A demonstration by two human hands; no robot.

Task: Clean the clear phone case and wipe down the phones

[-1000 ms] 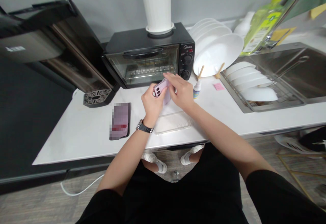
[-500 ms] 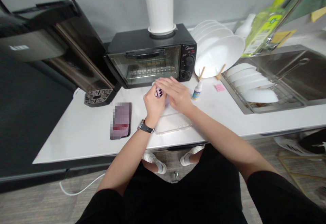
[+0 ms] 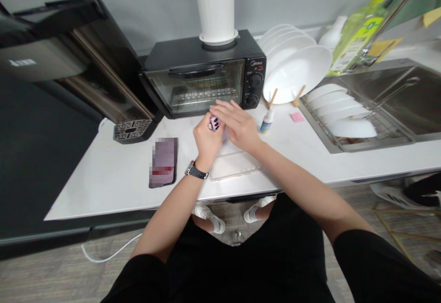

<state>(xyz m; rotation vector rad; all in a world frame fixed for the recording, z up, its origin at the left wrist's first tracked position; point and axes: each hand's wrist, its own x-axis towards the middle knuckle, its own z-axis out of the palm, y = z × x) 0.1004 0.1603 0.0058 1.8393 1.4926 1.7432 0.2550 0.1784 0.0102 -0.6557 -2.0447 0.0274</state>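
Observation:
My left hand (image 3: 207, 137), with a watch at the wrist, is closed around a phone (image 3: 215, 123) whose dark camera lenses show between my hands. Most of the phone's pale lilac body is hidden. Across its top lies my right hand (image 3: 239, 126), fingers stretched out together; whether anything is under the palm cannot be seen. Below the hands a clear phone case (image 3: 234, 166) rests on the white counter (image 3: 113, 179). Right of my right hand stands a small spray bottle (image 3: 266, 123). Another phone (image 3: 165, 160), partly pixelated, lies to the left.
A black toaster oven (image 3: 203, 87) stands behind my hands with a white pot (image 3: 217, 7) on top. At left is a drinks machine (image 3: 132, 131). To the right are upright plates (image 3: 296, 73), a pink note (image 3: 297, 117) and a sink (image 3: 389, 144) with bowls on a rack.
The view has shifted very slightly. Both hands stay at the phone in nearly the same pose, and the things on the counter have not moved.

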